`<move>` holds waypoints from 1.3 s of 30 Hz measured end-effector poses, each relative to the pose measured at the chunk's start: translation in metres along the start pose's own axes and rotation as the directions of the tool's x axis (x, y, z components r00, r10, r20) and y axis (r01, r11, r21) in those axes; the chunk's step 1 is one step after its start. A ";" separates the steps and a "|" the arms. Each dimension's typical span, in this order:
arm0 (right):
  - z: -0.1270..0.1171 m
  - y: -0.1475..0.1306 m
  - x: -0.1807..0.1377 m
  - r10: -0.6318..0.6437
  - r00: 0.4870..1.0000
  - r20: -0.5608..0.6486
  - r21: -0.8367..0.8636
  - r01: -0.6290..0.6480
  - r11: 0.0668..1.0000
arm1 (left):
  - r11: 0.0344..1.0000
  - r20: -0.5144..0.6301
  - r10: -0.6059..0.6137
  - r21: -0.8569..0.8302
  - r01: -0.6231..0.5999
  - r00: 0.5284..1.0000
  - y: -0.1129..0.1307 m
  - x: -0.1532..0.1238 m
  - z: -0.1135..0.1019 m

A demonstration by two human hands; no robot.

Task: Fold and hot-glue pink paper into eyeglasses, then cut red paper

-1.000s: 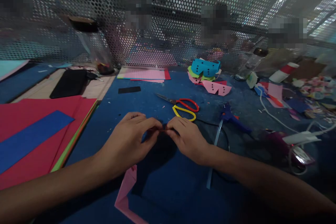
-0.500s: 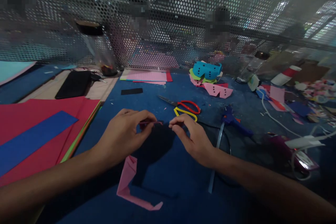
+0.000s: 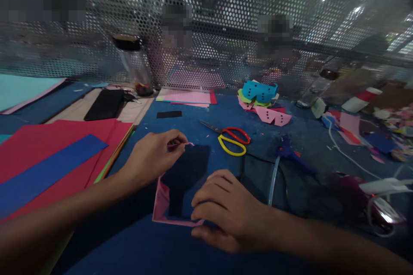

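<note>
My left hand (image 3: 158,152) is closed in a pinch on a folded pink paper strip, whose small tip pokes out past the fingertips. The pink paper strip (image 3: 161,202) hangs below that hand, bends at a corner, and runs right. My right hand (image 3: 226,215) has its fingers curled around the strip's far end, which disappears between thumb and fingers. Beyond the hands lie scissors (image 3: 234,144) with one red and one yellow handle. A blue glue gun (image 3: 290,152) with a clear glue stick (image 3: 273,182) rests to the right.
Red paper sheets (image 3: 74,131) with a blue strip (image 3: 48,172) lie at left, near a black phone (image 3: 105,104). Cut paper masks (image 3: 260,91) stand at the back by a perforated metal screen (image 3: 213,17). Cables and paper scraps (image 3: 350,126) cover the right side.
My right hand has moved down and toward me, from near my left fingertips to the strip's lower end. The strip's lower part has risen and straightened. The view has shifted slightly left.
</note>
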State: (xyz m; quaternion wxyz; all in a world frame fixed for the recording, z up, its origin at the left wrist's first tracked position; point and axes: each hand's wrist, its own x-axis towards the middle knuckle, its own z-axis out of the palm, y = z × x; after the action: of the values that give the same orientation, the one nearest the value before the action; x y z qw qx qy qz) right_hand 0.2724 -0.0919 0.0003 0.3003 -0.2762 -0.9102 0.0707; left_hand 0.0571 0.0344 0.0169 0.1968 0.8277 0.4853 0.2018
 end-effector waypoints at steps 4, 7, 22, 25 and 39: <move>-0.001 0.004 0.000 0.046 0.999 -0.016 -0.019 -0.046 0.999 | 0.996 0.025 -0.054 -0.063 0.055 0.998 0.001 -0.002 -0.005; -0.005 0.010 -0.001 0.089 0.994 -0.067 -0.041 -0.092 0.995 | 0.991 0.040 -0.092 -0.095 0.096 0.995 -0.001 -0.003 -0.009; -0.005 0.056 -0.005 0.492 0.799 -0.346 0.053 -0.507 0.860 | 0.826 0.182 -0.226 -0.485 0.288 0.957 -0.028 -0.024 -0.022; -0.004 0.056 -0.005 0.589 0.738 -0.330 0.172 -0.567 0.806 | 0.845 0.171 -0.237 -0.449 0.290 0.956 -0.032 -0.023 -0.020; -0.011 0.048 -0.003 0.840 0.542 0.023 0.511 -0.729 0.456 | 0.838 0.188 -0.246 -0.452 0.306 0.951 -0.035 -0.027 -0.017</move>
State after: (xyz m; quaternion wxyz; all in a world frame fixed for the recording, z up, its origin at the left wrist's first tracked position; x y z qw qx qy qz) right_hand 0.3027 -0.0539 -0.0063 0.3931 -0.5926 -0.5892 0.3835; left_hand 0.0111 0.0290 0.0088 0.4502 0.6857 0.5223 0.2331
